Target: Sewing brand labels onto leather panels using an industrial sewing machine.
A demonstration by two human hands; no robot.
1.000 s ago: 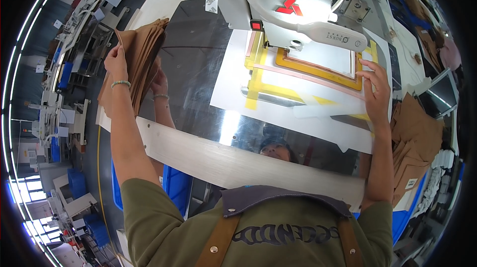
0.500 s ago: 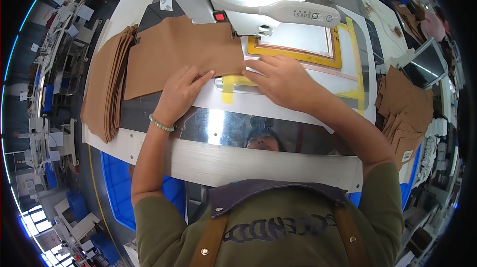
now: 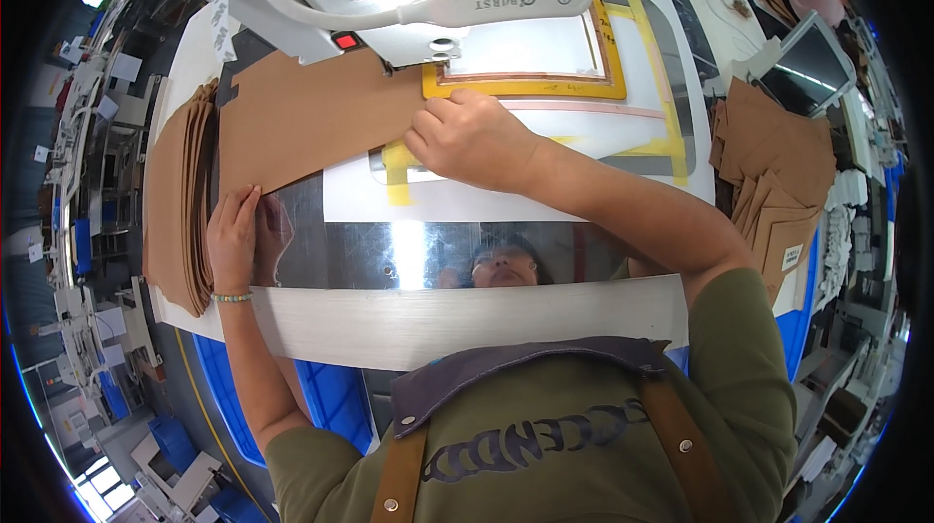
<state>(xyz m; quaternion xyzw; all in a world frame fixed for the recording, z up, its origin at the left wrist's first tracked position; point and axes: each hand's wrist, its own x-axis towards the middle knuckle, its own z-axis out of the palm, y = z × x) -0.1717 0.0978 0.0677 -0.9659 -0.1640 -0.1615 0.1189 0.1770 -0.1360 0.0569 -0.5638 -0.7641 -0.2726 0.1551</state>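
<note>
A flat brown fabric panel (image 3: 311, 109) lies across the machine bed, its far right corner under the sewing machine head (image 3: 428, 22). At the panel's near left corner my left hand (image 3: 233, 236) has thumb and fingers closed on the edge. My right hand (image 3: 472, 139), fingers curled, grips the panel's near right edge beside a yellow-rimmed frame (image 3: 545, 87). That frame lies on a white sheet (image 3: 467, 197) with strips of yellow tape (image 3: 399, 182). Close to my left hand stands a stack of folded brown fabric pieces (image 3: 173, 202).
A shiny metal plate (image 3: 418, 251) and a brushed metal edge (image 3: 467, 319) run along the front. On the right lie more brown fabric pieces (image 3: 778, 163) near a screen (image 3: 806, 66). Blue bins (image 3: 336, 401) stand below the table edge.
My left hand has slid left and nearer along the panel to its corner. My right hand has moved slightly left and its fingers have curled on the edge. The view has shifted too.
</note>
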